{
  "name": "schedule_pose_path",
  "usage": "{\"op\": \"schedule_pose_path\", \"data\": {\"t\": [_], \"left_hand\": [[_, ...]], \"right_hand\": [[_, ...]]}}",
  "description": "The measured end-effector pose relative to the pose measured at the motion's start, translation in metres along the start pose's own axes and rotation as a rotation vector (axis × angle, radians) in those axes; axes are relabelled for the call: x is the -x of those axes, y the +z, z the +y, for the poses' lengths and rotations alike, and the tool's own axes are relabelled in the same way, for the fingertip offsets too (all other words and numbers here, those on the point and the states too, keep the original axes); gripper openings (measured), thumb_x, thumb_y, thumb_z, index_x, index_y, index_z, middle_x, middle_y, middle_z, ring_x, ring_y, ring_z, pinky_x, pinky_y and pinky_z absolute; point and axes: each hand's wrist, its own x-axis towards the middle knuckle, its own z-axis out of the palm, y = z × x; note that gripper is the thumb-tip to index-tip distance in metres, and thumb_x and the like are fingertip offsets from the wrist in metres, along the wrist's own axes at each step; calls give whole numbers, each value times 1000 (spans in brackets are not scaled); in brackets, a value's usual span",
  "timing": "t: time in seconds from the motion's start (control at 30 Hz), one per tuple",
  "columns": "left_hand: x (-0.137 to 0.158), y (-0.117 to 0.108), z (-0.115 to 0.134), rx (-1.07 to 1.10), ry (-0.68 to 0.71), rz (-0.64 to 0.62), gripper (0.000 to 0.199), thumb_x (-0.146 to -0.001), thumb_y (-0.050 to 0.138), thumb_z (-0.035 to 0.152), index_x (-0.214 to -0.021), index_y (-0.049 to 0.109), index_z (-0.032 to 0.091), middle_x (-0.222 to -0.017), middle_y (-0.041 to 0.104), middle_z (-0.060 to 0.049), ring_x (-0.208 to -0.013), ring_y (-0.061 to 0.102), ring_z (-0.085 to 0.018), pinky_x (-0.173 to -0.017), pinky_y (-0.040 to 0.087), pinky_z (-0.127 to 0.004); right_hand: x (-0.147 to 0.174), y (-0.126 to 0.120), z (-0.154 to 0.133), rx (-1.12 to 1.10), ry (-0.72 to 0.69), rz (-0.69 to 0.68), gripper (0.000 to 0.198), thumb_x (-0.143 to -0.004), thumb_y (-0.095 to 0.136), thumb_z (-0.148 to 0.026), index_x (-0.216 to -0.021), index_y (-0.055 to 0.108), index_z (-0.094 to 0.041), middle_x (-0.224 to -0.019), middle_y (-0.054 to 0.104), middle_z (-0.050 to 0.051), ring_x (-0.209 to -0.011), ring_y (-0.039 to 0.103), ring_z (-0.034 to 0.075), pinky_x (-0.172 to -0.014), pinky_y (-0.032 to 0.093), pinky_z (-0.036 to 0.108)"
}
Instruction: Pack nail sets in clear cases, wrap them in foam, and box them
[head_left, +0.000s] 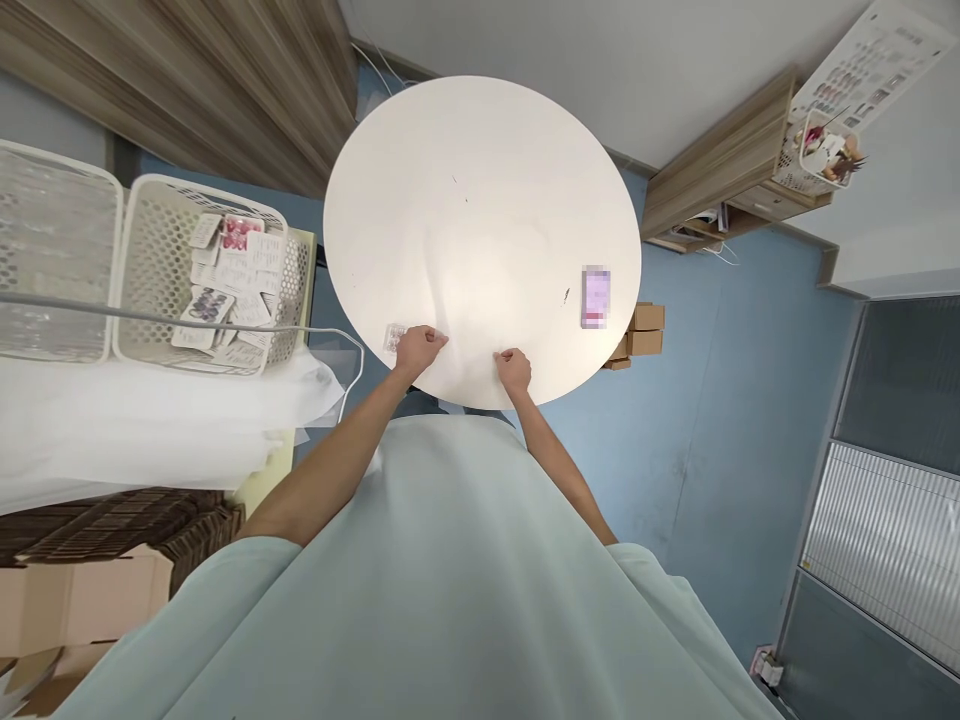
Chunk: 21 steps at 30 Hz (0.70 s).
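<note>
My left hand point(420, 349) is at the near edge of the round white table point(480, 160), thumb and fingertips pinched together. What lies in that pinch is too small to make out. Partly beside and under this hand is a small pale card-like pack point(393, 337) with rows of little marks. My right hand point(514, 373) is a short way to the right, also over the near edge, its fingers curled and pinched; anything in them is hidden. Faint crease-like lines show on the tabletop between and beyond the hands, perhaps a clear film, but I cannot tell.
A pixelated purple rectangle point(596, 297) lies at the table's right. Left of it all stands a white basket point(150, 270) of small printed packs, crossed by a grey cable point(315, 329). Cardboard boxes point(646, 330) sit on the floor beyond the table's right edge.
</note>
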Motion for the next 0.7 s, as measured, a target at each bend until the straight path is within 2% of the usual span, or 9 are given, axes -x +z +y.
{"op": "schedule_pose_path", "data": {"t": [0.17, 0.27, 0.37, 0.43, 0.5, 0.6, 0.7], "left_hand": [[4, -8, -11, -66, -5, 58, 19, -86, 77, 31, -79, 61, 24, -102, 78, -10, -101, 72, -31, -89, 52, -41], [5, -14, -20, -14, -21, 62, 13, -84, 78, 29, -91, 68, 24, -104, 80, -8, -107, 72, -31, -94, 53, -41], [8, -21, -27, -30, 15, 61, 16, -88, 74, 29, -103, 71, 25, -109, 79, -9, -113, 71, -33, -100, 53, -44], [10, -26, -30, -110, 124, 107, 26, -90, 73, 29, -114, 71, 22, -123, 76, -13, -126, 65, -37, -109, 50, -49], [9, -32, -35, -238, 270, 125, 44, -89, 74, 29, -130, 67, 18, -146, 66, -19, -142, 52, -42, -119, 43, -55], [4, -41, -44, -446, 403, 14, 69, -83, 75, 24, -149, 58, 16, -169, 46, -22, -157, 35, -47, -125, 34, -62], [0, -46, -53, -582, 450, -81, 76, -80, 71, 18, -154, 54, 15, -173, 41, -23, -156, 36, -48, -122, 36, -62]], "right_hand": [[1, 2, -3, 78, -5, 4, 9, -98, 64, -25, -91, 70, -24, -107, 80, 7, -99, 72, 24, -90, 55, 35], [0, -8, 7, 95, 0, 27, 8, -94, 66, -24, -90, 72, -24, -105, 81, 6, -97, 72, 25, -88, 55, 34], [-2, -20, 19, 87, 13, 62, 8, -93, 66, -25, -90, 73, -24, -104, 82, 6, -96, 72, 24, -86, 55, 33], [-3, -28, 27, 85, 18, 83, 9, -94, 66, -25, -91, 74, -24, -104, 82, 6, -96, 72, 24, -85, 54, 32], [-4, -33, 32, 85, 19, 101, 10, -94, 65, -25, -92, 75, -23, -106, 82, 6, -97, 72, 24, -85, 54, 32], [-5, -40, 37, 81, 2, 123, 10, -95, 65, -26, -96, 75, -22, -109, 82, 7, -99, 72, 24, -87, 53, 31], [-5, -43, 39, 89, -33, 165, 10, -96, 65, -27, -98, 73, -22, -113, 81, 8, -103, 72, 23, -88, 52, 30]]}}
